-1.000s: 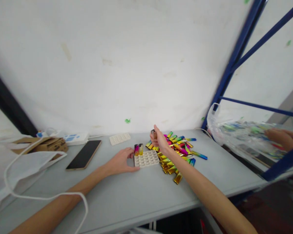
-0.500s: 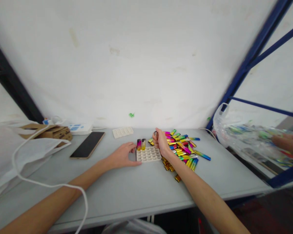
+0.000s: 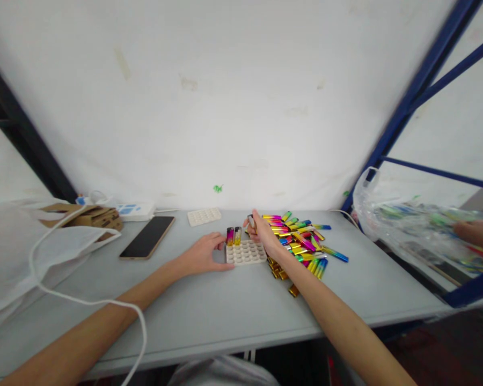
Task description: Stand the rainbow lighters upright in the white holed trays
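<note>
A white tray with round holes (image 3: 245, 252) lies on the grey table (image 3: 233, 305). Two shiny lighters (image 3: 233, 235) stand upright in its far left corner. My left hand (image 3: 203, 254) rests against the tray's left edge, fingers curled on it. My right hand (image 3: 262, 232) hovers over the tray's far right side, pinching one lighter (image 3: 250, 221) by the fingertips. A heap of rainbow-coloured lighters (image 3: 301, 241) lies just right of the tray.
A black phone (image 3: 148, 237), a second white tray (image 3: 203, 216), a power strip (image 3: 132, 209) and a cardboard box (image 3: 90, 217) sit at the back left. A white bag (image 3: 20, 257) hangs at left. Right, another person's hand (image 3: 477, 233) reaches into a clear plastic bag (image 3: 406, 225) behind blue frame bars (image 3: 402, 115).
My right hand has come down and left toward the tray with the lighter still in it. The left hand stays on the tray. The camera view shifted slightly.
</note>
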The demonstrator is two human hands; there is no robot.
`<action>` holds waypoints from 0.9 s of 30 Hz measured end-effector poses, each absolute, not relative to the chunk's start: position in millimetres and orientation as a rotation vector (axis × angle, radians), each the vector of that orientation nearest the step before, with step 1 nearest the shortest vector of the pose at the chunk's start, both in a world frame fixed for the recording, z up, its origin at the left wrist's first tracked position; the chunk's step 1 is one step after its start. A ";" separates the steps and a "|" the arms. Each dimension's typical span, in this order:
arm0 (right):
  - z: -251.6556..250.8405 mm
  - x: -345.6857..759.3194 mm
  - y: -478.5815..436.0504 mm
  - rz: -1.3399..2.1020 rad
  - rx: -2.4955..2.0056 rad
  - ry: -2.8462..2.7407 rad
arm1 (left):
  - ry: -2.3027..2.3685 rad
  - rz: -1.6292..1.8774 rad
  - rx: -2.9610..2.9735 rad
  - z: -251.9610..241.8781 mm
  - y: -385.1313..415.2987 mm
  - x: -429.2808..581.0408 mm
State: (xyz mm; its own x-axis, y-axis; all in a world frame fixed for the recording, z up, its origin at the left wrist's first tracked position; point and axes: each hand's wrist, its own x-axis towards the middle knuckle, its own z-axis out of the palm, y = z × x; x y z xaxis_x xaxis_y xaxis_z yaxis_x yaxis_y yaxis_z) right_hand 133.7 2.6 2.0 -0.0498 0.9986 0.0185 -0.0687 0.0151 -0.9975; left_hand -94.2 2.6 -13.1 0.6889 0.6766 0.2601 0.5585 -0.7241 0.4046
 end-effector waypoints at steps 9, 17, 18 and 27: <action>3.6 157.5 1.7 0.987 -1.014 -1.604 | 0.982 0.575 2.614 -15.6 4.0 -95.2; -5.6 169.8 5.0 0.971 -1.037 -1.677 | 0.979 0.570 2.601 -15.7 4.1 -94.8; -6.8 170.1 5.3 0.960 -1.032 -1.725 | 0.979 0.569 2.602 -15.7 4.2 -94.8; 1.6 176.0 2.4 0.630 -1.050 -2.120 | 0.964 0.548 2.613 -15.3 3.6 -96.3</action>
State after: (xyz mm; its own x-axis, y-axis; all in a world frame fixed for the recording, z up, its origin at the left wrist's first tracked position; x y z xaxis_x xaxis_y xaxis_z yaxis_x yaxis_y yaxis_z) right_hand 176.0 2.4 1.6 -0.4439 0.8216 0.3576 0.4928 0.5571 -0.6684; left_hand -96.3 3.6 -15.3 0.7018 0.6687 0.2456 0.5534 -0.7288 0.4032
